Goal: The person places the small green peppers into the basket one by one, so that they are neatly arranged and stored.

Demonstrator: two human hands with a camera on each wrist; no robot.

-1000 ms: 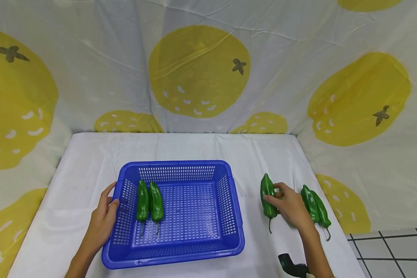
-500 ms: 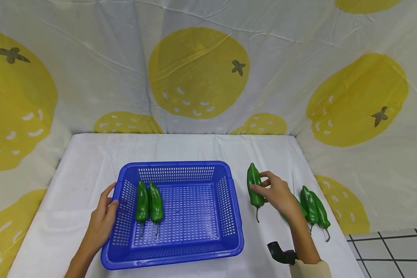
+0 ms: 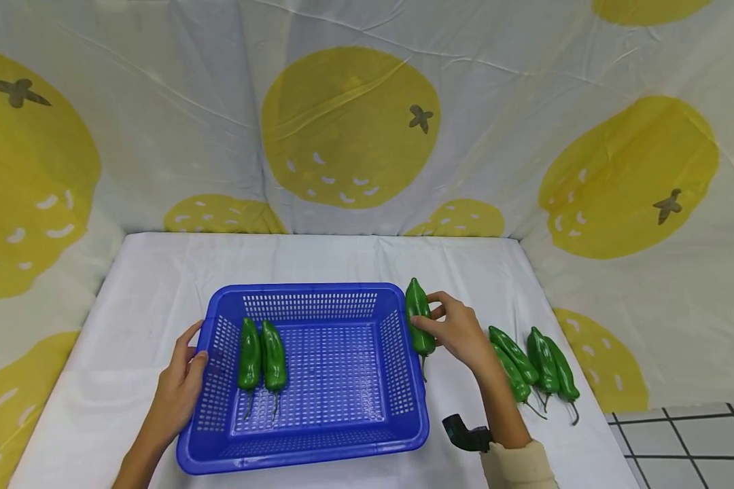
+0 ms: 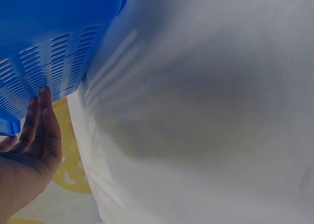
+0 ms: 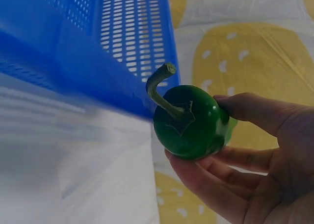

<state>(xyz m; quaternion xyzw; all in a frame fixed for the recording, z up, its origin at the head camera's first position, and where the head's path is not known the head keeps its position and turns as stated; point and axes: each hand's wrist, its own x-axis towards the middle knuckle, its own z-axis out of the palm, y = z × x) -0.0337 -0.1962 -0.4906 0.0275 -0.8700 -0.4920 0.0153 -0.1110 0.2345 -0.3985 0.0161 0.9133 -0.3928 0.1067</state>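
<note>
In the head view, my right hand (image 3: pixel 459 333) pinches a green chili pepper (image 3: pixel 416 316) between thumb and fingers, with its stem toward me. The pepper overlaps the right rim of a blue plastic basket (image 3: pixel 417 401). The right wrist view shows the pepper's stem end (image 5: pixel 189 118) close by the basket wall (image 5: pixel 127 33). My left hand (image 3: pixel 180 384) grips the basket's left rim, thumb on top and fingers along the outer wall. Inside the basket, two green peppers (image 3: pixel 274 356) lie side by side at the left, stems toward me.
Several more green peppers (image 3: pixel 544 363) lie on the white cloth at the right of the table. A cloth with yellow fruit prints (image 3: pixel 351 129) hangs behind and at both sides. A black wrist mount (image 3: pixel 466 435) sits on my right forearm.
My right hand has carried the pepper leftward and away from me, from beside the other peppers to the basket's right rim. The left hand and basket have barely moved.
</note>
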